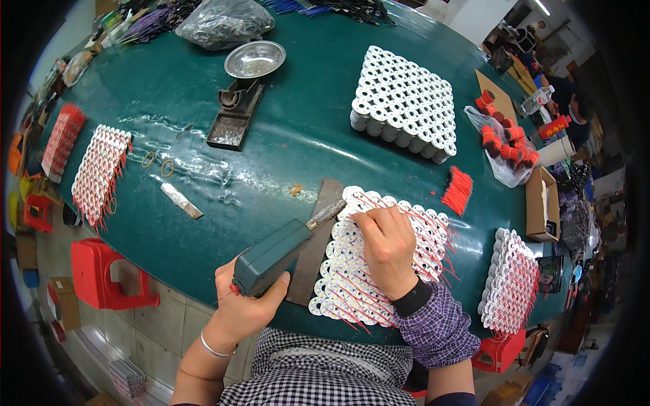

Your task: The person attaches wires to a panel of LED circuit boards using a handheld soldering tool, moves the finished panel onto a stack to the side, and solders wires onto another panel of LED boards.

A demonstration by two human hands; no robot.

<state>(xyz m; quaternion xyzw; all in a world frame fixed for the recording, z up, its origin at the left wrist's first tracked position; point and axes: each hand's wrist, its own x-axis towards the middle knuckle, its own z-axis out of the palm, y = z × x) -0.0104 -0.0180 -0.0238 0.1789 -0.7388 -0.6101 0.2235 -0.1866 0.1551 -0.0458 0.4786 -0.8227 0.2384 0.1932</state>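
My left hand (247, 301) is wrapped round the handle of a dark green soldering gun (274, 254), whose metal tip points away and to the right. The tip rests at or just over the far left corner of a slab of round white discs (349, 260) with small yellow dots. Thin red wires (352, 287) lie across these discs and stick out past the slab's right side. My right hand (389, 247) is over the slab, thumb and fingers pinched close to the gun's tip; what they pinch is too small to make out. A dark flat strip (308, 277) lies under the gun.
A block of white cylinders (403, 101) stands at the far right, near a bundle of red wires (458, 191). Wired disc slabs lie right (508, 281) and left (100, 172). A metal dish (254, 59) is at the back. Red stools (101, 274) stand by the table.
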